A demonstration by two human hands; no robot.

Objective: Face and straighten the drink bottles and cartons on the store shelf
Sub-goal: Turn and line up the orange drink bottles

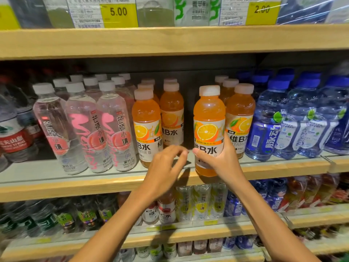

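My right hand (222, 157) grips an orange vitamin drink bottle (209, 118) by its lower body, label facing me, at the front edge of the middle shelf (75, 178). Just left of it hovers my left hand (166, 165), fingers loosely curled and holding nothing. More orange bottles stand in rows: one at the front left (146, 118), one set back behind it (172, 110), and another to the right (240, 110). A dark gap lies between the held bottle and the set-back one.
Clear pink-labelled peach water bottles (111, 125) stand left of the orange ones. Blue sports drink bottles (268, 121) fill the right. Price tags (119, 12) hang on the upper shelf. Lower shelves hold more bottles (200, 203).
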